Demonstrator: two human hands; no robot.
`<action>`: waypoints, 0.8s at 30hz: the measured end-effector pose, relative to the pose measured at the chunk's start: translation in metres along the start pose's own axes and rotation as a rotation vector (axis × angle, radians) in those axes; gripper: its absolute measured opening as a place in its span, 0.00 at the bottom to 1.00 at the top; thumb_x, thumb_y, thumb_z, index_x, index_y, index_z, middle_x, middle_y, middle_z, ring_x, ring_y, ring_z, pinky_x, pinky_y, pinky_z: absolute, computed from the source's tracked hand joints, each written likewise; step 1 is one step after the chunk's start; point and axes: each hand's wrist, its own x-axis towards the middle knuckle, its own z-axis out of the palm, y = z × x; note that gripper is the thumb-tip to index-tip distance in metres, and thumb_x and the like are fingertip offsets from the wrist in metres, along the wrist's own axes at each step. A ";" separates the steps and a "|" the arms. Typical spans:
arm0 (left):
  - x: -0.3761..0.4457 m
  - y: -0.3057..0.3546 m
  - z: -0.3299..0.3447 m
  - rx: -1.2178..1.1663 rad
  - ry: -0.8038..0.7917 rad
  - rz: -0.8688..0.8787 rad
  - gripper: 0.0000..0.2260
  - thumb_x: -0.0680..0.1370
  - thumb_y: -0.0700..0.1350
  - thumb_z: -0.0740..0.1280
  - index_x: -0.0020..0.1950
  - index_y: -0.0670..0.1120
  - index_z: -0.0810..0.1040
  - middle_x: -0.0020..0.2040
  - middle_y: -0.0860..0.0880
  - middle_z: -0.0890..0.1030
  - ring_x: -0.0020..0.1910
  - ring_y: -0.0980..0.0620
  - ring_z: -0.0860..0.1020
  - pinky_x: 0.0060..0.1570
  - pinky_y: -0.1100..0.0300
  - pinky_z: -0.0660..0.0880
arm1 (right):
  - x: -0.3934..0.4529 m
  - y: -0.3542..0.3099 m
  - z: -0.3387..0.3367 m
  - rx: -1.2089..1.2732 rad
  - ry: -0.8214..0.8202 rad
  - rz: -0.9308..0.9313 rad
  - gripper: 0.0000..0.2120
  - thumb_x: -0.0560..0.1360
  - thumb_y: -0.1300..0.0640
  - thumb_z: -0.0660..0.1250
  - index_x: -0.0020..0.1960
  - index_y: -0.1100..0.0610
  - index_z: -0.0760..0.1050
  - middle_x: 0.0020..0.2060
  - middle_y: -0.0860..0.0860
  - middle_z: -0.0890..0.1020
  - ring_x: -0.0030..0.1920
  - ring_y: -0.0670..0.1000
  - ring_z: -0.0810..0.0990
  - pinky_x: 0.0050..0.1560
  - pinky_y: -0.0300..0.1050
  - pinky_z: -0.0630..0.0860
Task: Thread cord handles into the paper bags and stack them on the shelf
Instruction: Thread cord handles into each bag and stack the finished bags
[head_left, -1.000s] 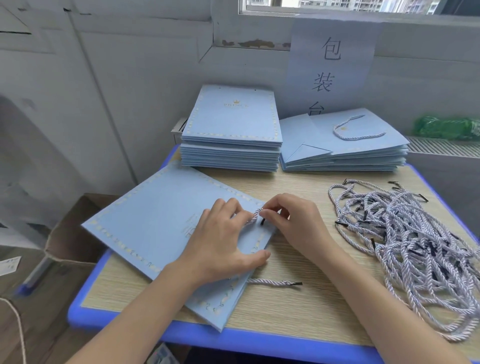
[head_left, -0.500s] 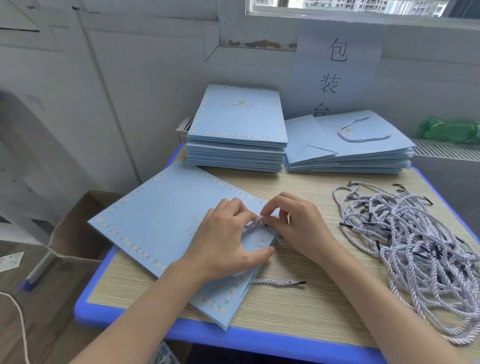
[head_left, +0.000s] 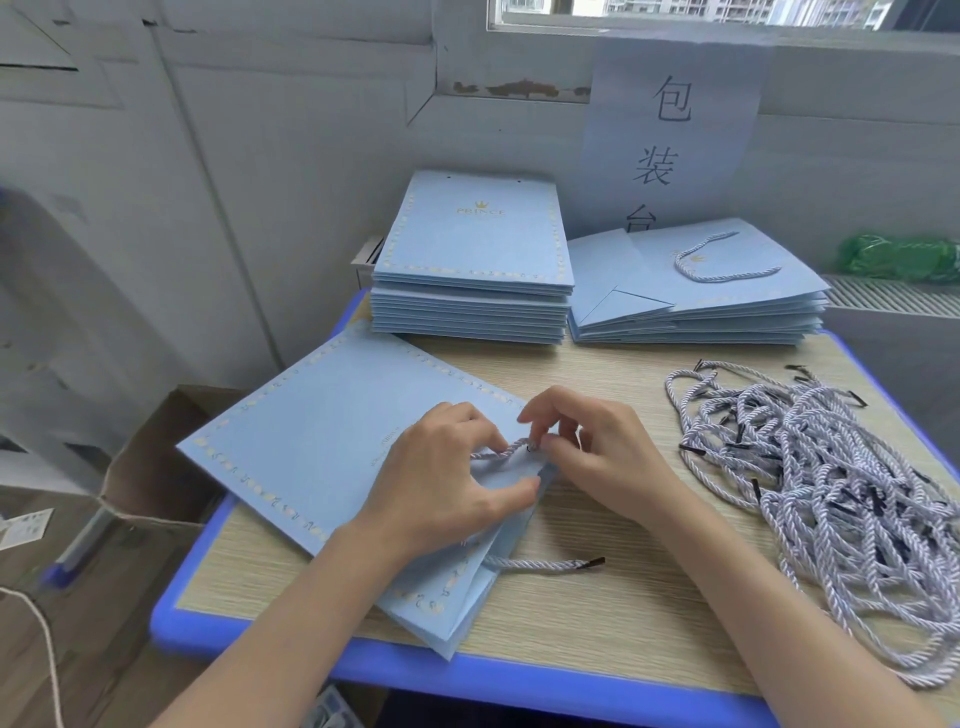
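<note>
The cord pile (head_left: 841, 499) runs off the right edge; the cardboard box's (head_left: 156, 467) contents are hidden.

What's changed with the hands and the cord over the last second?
Very little. The right hand has shifted its pinch from the cord onto the bag edge beside the tip. The left hand still holds the cord on the bag. Free end unmoved.

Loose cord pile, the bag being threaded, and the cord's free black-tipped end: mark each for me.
Loose cord pile (head_left: 831, 493): head view, middle of the tangle.
Bag being threaded (head_left: 322, 441): head view, bare blue face.
Free cord end (head_left: 595, 562): head view, black tip on the table.
</note>
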 end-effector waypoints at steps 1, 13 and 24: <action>0.000 0.000 -0.001 -0.023 0.023 -0.023 0.24 0.62 0.67 0.60 0.41 0.51 0.82 0.40 0.57 0.78 0.43 0.58 0.75 0.46 0.58 0.72 | -0.001 0.000 -0.003 0.039 0.041 0.033 0.11 0.67 0.62 0.61 0.46 0.53 0.77 0.35 0.44 0.80 0.32 0.45 0.73 0.34 0.30 0.66; 0.002 -0.001 -0.003 -0.188 0.159 -0.134 0.21 0.63 0.64 0.64 0.31 0.47 0.80 0.28 0.53 0.80 0.31 0.57 0.78 0.37 0.59 0.75 | -0.005 0.005 0.012 -0.303 0.138 0.002 0.09 0.69 0.51 0.65 0.40 0.55 0.79 0.35 0.43 0.68 0.30 0.46 0.68 0.31 0.46 0.71; 0.006 -0.007 0.006 0.063 0.133 -0.054 0.16 0.68 0.63 0.70 0.42 0.52 0.73 0.39 0.56 0.74 0.41 0.57 0.71 0.40 0.60 0.70 | -0.001 0.025 -0.024 -0.389 0.210 0.372 0.09 0.72 0.56 0.67 0.34 0.54 0.70 0.33 0.45 0.70 0.39 0.52 0.71 0.39 0.46 0.66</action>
